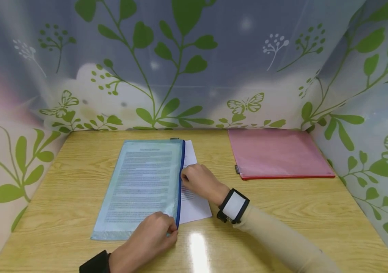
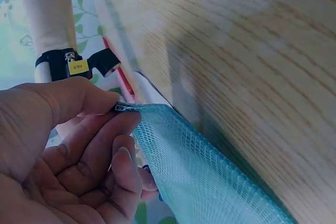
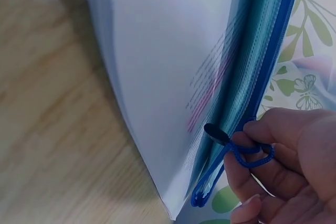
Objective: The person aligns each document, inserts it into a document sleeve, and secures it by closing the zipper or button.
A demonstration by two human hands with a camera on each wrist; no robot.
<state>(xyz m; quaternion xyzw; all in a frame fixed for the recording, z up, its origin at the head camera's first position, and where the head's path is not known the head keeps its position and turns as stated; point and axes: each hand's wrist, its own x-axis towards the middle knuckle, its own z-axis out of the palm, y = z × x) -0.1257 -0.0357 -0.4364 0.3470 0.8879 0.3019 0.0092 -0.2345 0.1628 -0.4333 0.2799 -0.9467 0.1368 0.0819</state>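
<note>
The left hand (image 2: 73,150) there pinches a corner of a teal mesh pouch (image 2: 194,166) between thumb and forefinger, the mesh stretching away from the fingertips; beyond the thumb I see a pale sleeve (image 2: 50,14) and black wrist strap (image 2: 55,57), past the fingertips a wood-grained tabletop (image 2: 252,61).

right sleeve (image 1: 282,237): beige, long | right wristband (image 1: 233,206): black, white-faced, yellow label (image 2: 79,66) | left wristband (image 1: 95,263): black

Pink pouch (image 1: 279,151): it's lying right of the fingers (image 2: 125,170)!
Wooden table (image 1: 275,203): it's spreading beneath them.
Leafy curtain (image 1: 238,49): and it's hanging beyond them!
</note>
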